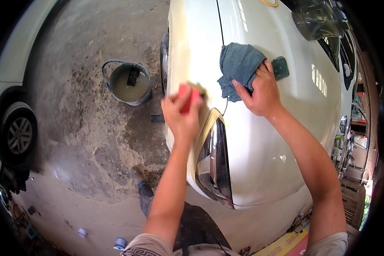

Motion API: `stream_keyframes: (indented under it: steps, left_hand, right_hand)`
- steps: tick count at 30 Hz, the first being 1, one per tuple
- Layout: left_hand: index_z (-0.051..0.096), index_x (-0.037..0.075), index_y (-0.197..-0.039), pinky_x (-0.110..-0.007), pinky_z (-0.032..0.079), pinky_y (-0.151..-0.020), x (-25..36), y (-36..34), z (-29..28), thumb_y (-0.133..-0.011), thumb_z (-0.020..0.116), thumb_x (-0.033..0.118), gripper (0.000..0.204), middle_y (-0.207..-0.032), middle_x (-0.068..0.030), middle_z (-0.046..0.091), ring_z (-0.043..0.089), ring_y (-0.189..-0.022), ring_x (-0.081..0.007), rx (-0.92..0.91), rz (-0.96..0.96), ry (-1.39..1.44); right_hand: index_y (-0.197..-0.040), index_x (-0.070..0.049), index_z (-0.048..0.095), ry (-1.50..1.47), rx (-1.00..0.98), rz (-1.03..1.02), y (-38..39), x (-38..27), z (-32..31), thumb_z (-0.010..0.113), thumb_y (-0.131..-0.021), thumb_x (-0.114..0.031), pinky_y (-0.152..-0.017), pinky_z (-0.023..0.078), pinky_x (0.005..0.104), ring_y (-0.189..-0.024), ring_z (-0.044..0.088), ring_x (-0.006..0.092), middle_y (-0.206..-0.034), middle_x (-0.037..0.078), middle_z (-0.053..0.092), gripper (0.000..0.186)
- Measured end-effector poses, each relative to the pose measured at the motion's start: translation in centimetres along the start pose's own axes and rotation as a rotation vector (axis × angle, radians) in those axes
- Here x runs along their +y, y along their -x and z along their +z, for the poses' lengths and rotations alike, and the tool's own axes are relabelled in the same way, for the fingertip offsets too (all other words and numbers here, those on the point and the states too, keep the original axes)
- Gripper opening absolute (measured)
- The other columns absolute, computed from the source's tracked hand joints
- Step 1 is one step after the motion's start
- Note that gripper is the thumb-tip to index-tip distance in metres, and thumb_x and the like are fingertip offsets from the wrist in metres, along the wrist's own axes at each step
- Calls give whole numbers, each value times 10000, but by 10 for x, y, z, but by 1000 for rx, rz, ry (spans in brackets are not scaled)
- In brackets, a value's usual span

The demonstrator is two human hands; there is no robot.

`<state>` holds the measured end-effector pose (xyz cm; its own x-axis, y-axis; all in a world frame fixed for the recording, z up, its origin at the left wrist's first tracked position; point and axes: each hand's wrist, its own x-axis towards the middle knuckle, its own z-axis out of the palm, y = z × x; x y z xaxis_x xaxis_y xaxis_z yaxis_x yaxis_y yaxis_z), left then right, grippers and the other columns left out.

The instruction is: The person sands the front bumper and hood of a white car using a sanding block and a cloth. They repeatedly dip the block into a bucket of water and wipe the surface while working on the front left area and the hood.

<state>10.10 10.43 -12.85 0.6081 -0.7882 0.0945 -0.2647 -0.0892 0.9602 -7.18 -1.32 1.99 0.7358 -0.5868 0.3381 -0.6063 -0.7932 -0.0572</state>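
My left hand [180, 116] is closed around a red block [187, 98], blurred by motion, against the white car's fender [192, 47]. The block looks like a sanding block. Just nearer than it, yellowish masking tape [212, 116] edges the dark headlight [213, 164]. On the hood [269, 158], beyond the panel gap, my right hand [263, 96] grips a bunched blue-grey cloth [241, 62]. A small dark green pad [280, 68] lies on the hood right beside that hand's fingers.
Left of the car, a bucket [144, 94] of cloudy water with a dark block in it stands on the stained concrete floor. Another light-coloured car with a wheel [19, 132] is at the far left. A dark flat piece [157, 118] lies near the fender.
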Motion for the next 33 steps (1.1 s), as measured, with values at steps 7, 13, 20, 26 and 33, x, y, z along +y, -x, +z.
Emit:
stream_keyframes:
  steps: [7, 13, 20, 26, 33]
  left_hand:
    - [826, 158, -1175, -413, 489, -943, 7, -36, 10, -839, 856, 307, 369, -1103, -137, 599, 563, -1079, -313, 34, 20, -54]
    - [818, 151, -1199, -373, 510, -924, 19, 7, 1, -817, 892, 283, 411, -1055, -109, 633, 600, -1010, -271, 4, 64, -54]
    - [816, 162, -1197, -422, 490, -936, 21, -44, 19, -838, 862, 316, 393, -1051, -125, 597, 567, -1048, -315, 41, 37, -81]
    - [827, 195, -1183, -425, 492, -955, 26, -2, 5, -828, 877, 329, 383, -1076, -107, 593, 561, -1046, -305, -14, 40, -51]
    - [821, 158, -1200, -384, 484, -919, 31, -37, 19, -821, 887, 315, 416, -1015, -119, 617, 596, -983, -284, 75, 132, -126]
  right_hand:
    - [-1079, -30, 756, -3, -13, -3, 2, 2, 3, 748, -889, -223, -1148, 375, 475, -1169, 629, 352, -1163, 155, 737, 272]
    - [-1073, -30, 756, -9, 33, -18, 0, 1, 0, 750, -886, -219, -1142, 380, 466, -1160, 631, 342, -1142, 148, 743, 266]
    - [-1057, -19, 758, 9, 11, -23, 1, 2, 1, 747, -888, -219, -1118, 393, 466, -1149, 635, 335, -1140, 143, 744, 261]
    - [-1022, -14, 765, 4, 43, -22, 0, 1, 3, 743, -894, -231, -1115, 396, 457, -1135, 638, 332, -1114, 153, 746, 253]
    - [-1024, -12, 761, 26, 35, -26, 1, 1, 4, 742, -893, -234, -1117, 397, 458, -1131, 642, 332, -1113, 159, 745, 259]
